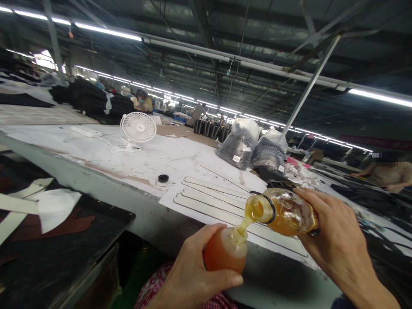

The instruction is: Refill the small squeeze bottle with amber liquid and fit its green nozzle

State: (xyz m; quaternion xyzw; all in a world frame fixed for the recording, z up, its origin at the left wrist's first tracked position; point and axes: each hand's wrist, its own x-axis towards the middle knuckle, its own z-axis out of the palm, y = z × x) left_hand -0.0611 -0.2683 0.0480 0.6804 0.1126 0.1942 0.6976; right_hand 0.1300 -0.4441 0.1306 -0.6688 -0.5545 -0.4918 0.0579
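My left hand point(199, 270) is wrapped round a small round bottle point(225, 253) of orange liquid, held upright with its mouth open. Up and to the right, my right hand point(334, 231) grips a larger glass jar point(289, 212) of amber liquid, tipped to the left. A yellow stream point(245, 224) runs from the jar's mouth into the neck of the small bottle. The two mouths are close together in front of the table edge. A round black lid point(163, 178) lies on the white table point(180, 154).
Pale long strips point(209, 201) lie on the table behind the bottles. Farther back stand a white fan point(138, 127) and two wrapped bags point(241, 143). A dark bench point(106, 219) is at the left. People point(389, 171) are at the right and in the distance.
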